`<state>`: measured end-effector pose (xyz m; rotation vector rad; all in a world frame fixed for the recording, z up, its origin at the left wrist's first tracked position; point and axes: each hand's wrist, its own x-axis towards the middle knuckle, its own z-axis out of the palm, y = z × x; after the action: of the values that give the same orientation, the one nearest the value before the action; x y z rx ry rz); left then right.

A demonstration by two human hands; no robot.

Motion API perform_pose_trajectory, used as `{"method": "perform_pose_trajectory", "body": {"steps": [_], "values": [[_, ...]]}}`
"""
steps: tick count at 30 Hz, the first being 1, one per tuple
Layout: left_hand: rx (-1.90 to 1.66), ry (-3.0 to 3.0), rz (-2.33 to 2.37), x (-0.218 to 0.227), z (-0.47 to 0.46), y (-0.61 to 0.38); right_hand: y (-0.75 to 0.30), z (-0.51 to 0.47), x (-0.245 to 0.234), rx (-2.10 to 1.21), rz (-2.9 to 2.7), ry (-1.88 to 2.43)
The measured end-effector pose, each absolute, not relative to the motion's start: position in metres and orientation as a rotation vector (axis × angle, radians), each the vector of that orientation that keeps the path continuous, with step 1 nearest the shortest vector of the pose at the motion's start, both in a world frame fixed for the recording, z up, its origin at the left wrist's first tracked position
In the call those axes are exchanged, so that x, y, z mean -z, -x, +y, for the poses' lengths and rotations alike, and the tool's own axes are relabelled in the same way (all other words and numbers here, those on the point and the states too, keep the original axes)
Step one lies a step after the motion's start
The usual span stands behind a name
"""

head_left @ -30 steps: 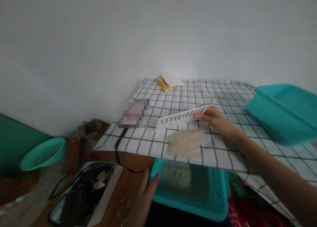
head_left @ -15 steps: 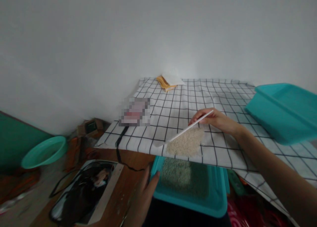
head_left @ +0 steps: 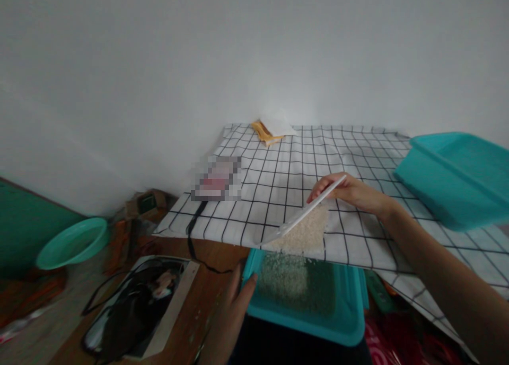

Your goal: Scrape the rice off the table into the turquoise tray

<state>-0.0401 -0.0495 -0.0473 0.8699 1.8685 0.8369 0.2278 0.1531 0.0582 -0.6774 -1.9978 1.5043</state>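
My right hand (head_left: pixel 344 190) grips a long, thin white plastic strip (head_left: pixel 304 211), slanting down to the left over a pile of rice (head_left: pixel 306 232). The strip's lower end lies against the pile near the table's front edge, and grains drop over that edge. Beneath it is a turquoise tray (head_left: pixel 306 330) with more rice (head_left: pixel 284 280) spread on its bottom. At the tray's left rim, my left hand (head_left: pixel 233 306) holds on, thumb on the near side and fingers partly hidden outside.
A white checked cloth (head_left: pixel 338 147) covers the table. To the right stands a larger turquoise bin (head_left: pixel 449 190). At the back lies a yellow and white packet (head_left: pixel 268 131); a blurred-out flat object (head_left: pixel 217 179) is at left. A green basin (head_left: pixel 73 243) sits lower left.
The strip has tilted and its lower end has moved toward the table's front edge, pushing rice over. Grains now fall into the tray. My left hand keeps its place.
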Motion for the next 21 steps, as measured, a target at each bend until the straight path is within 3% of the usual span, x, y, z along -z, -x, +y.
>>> {"method": "perform_pose_trajectory", "body": {"steps": [21], "values": [[-0.926, -0.935, 1.847, 0.035, -0.051, 0.037, -0.231, 0.152, -0.06, -1.548, -2.0, 0.642]]}}
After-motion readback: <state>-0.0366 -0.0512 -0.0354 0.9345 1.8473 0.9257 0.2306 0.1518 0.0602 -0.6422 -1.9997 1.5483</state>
